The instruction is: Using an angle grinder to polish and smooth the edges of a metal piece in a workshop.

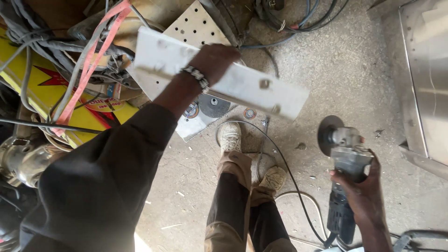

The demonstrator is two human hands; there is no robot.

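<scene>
The left hand (215, 59) is gripping a long white rectangular bar (233, 81), fingers wrapped over its upper edge near the middle, so the piece is balancing on either side of the grip instead of tipping. The bar is being held out in the air, slanting down toward the right, well above the concrete floor (326, 70); 2 small holes are showing near its lower right end. A beaded bracelet (199, 78) is sitting on that wrist, just below the dark sleeve.

The right hand (361, 184) is clenching the body of an angle grinder (345, 161), held low and off to the right, well apart from the bar. Its disc (326, 135) is pointing forward and away from the legs, and its cable (284, 168) is trailing across the floor past the 2 shoes (229, 136), which keeps the cutting side clear of the body. I cannot tell whether the disc is spinning.

Under the bar, a perforated metal plate (196, 25) is lying on the floor, with a spare grinding disc (213, 106) resting on a pale sheet beside it, within reach of the standing spot. A tangle of cables and a pink strap (88, 65) is piling up at the left over a yellow board (42, 88), and a stainless steel panel (427, 79) is lying along the right edge.
</scene>
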